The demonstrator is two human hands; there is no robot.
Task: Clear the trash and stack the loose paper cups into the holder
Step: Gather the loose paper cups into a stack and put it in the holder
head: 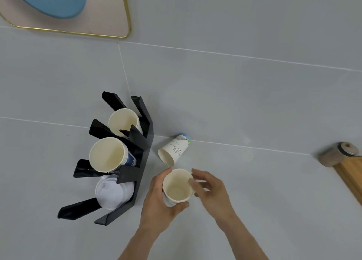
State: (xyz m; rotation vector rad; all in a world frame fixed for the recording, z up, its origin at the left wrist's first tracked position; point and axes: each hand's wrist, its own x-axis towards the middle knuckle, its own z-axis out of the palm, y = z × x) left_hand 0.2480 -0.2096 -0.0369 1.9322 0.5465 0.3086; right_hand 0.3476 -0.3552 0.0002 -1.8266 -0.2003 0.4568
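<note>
Floor: grey tile [244, 103] fills the frame.
Holder: black rack [145, 148], left of centre; two slots hold upright cup stacks [106, 154], lowest slot holds white lids [112, 193].
Left hand [156, 203]: lower centre, wrapped around held cup [177, 187], mouth up.
Right hand [210, 191]: fingers loosely spread, fingertips at that cup's rim.
Loose cup [174, 149]: on its side, just right of the rack.

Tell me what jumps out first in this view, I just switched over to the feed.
Front and centre, the left hand grips an upright paper cup, with the right hand open at its rim. Just beyond it a second cup lies on its side on the grey surface. To the left stands the black holder, with cup stacks and white lids.
</note>
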